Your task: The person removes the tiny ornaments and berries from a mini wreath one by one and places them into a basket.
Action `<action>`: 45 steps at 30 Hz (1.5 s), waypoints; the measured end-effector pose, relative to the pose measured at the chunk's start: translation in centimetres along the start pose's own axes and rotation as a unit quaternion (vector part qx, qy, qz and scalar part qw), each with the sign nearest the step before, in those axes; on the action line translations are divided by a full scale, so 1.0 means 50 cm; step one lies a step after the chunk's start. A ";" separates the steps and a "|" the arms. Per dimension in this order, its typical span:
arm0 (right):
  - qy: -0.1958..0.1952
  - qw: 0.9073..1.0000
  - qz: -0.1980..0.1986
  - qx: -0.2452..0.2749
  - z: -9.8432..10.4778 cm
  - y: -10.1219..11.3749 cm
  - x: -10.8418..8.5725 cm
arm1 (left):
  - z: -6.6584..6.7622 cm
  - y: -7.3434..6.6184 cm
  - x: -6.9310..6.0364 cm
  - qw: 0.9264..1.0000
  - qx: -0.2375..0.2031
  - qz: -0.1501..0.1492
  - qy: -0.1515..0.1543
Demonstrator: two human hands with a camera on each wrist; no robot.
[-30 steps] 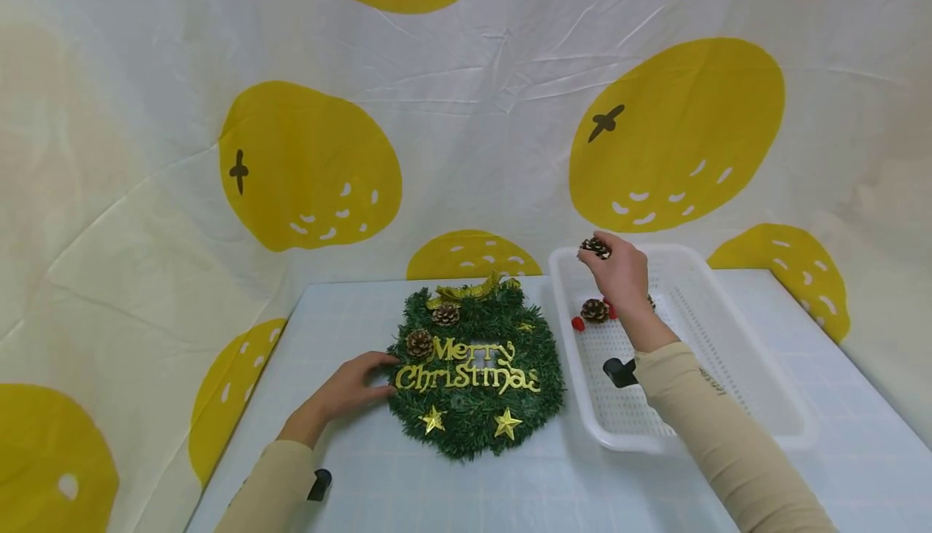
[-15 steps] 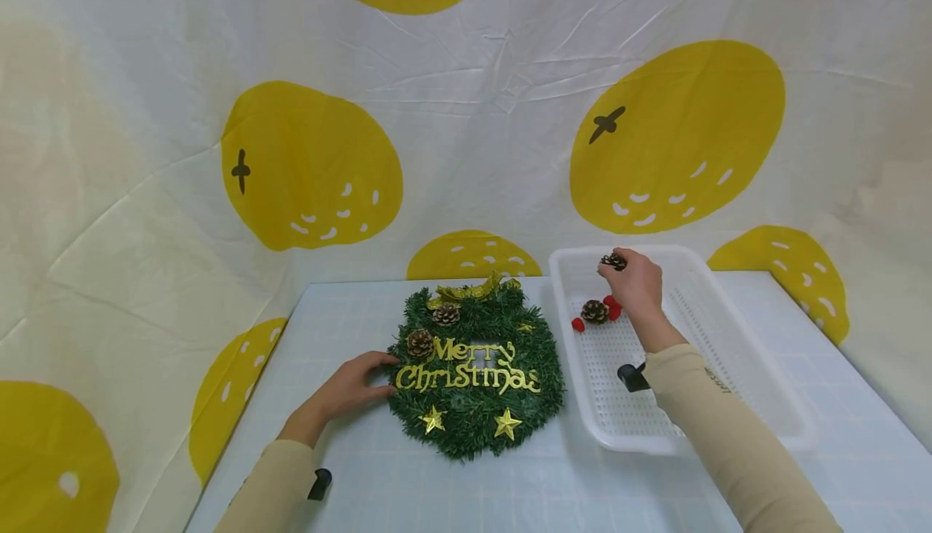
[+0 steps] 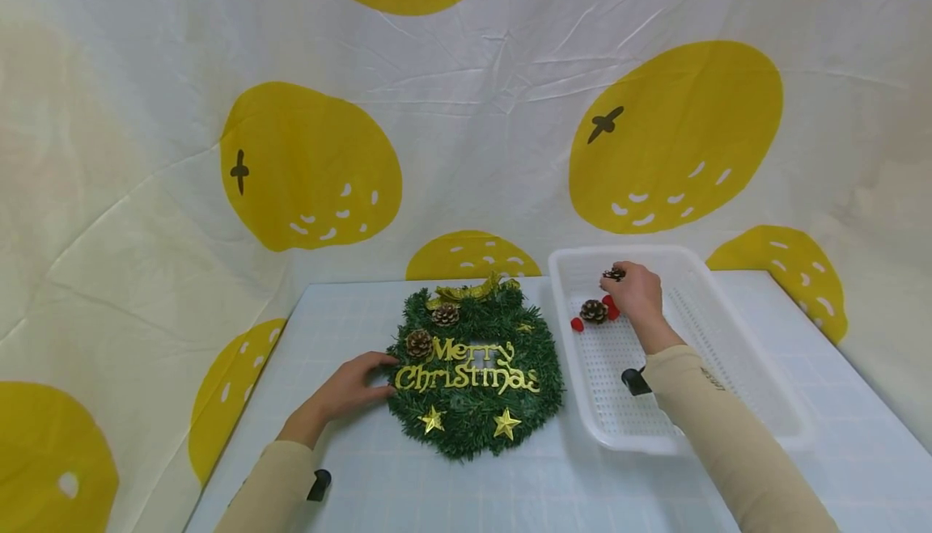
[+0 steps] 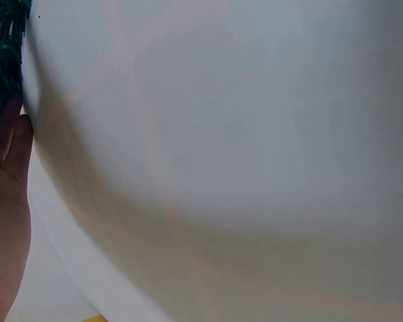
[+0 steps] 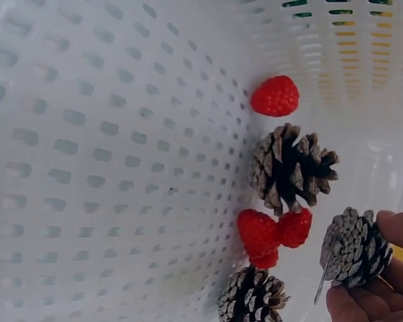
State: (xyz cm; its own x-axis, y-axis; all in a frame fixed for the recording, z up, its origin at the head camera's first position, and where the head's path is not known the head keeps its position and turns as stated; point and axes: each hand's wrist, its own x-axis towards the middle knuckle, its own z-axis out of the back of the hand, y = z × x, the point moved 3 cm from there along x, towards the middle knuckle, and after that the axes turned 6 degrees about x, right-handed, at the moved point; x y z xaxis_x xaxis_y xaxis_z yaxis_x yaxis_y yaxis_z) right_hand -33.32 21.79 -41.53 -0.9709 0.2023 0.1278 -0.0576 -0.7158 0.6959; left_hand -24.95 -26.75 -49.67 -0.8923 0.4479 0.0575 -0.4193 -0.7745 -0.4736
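In the head view, my right hand (image 3: 639,294) pinches a pine cone (image 3: 614,274) between thumb and fingers, over the far part of the white plastic basket (image 3: 728,282). The right wrist view shows a thin wire sticking out of that held pine cone (image 5: 352,247). My left hand (image 3: 349,387) touches the left edge of the green Christmas wreath (image 3: 466,428) with its fingers fairly straight. On the wreath are gold "Merry Christmas" lettering (image 3: 466,377), a gold ribbon, pine cones (image 3: 419,344) and gold stars (image 3: 506,424).
Inside the basket lie two more pine cones (image 5: 292,168) and several red raspberry-like berries (image 5: 275,96). The basket's perforated walls stand right of the wreath on a pale blue tablecloth (image 3: 408,492). Behind hangs a white curtain (image 3: 480,153) with large yellow fruit prints.
My right hand has moved right and then lower over the basket, still holding the pine cone. Red berries it covered now show. My left hand and the wreath have stayed put.
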 end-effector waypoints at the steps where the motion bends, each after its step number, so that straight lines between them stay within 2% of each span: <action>1: 0.001 1.000 0.001 -0.004 -0.001 -0.002 0.001 | 0.000 0.001 0.000 1.000 0.001 0.001 0.000; 12: 0.024 1.000 0.001 -0.013 -0.008 -0.009 -0.002 | 0.001 0.000 -0.001 1.000 0.003 0.004 0.004; 23: 0.006 1.000 0.030 -0.003 0.004 0.016 -0.003 | 0.004 -0.001 0.000 1.000 0.007 -0.007 0.003; 28: 0.003 0.998 0.063 0.009 0.013 0.053 -0.010 | 0.002 0.002 0.001 1.000 0.006 -0.008 0.005; 33: 0.018 0.995 0.094 0.036 0.017 0.099 -0.026 | 0.002 0.002 0.001 1.000 0.005 -0.007 0.004; 45: 0.028 0.981 0.169 0.086 0.013 0.212 -0.074 | 0.006 -0.005 -0.002 1.000 0.000 -0.007 0.003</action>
State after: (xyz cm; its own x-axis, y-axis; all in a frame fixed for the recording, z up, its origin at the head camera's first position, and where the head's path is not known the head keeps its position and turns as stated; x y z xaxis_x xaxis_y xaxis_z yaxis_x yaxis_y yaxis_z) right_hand -30.19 13.88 -34.19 -0.9396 -0.0678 0.3356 0.3049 -0.6111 0.7304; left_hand -24.78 -26.73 -49.30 -0.8851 0.4618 0.0582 -0.4318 -0.7680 -0.4730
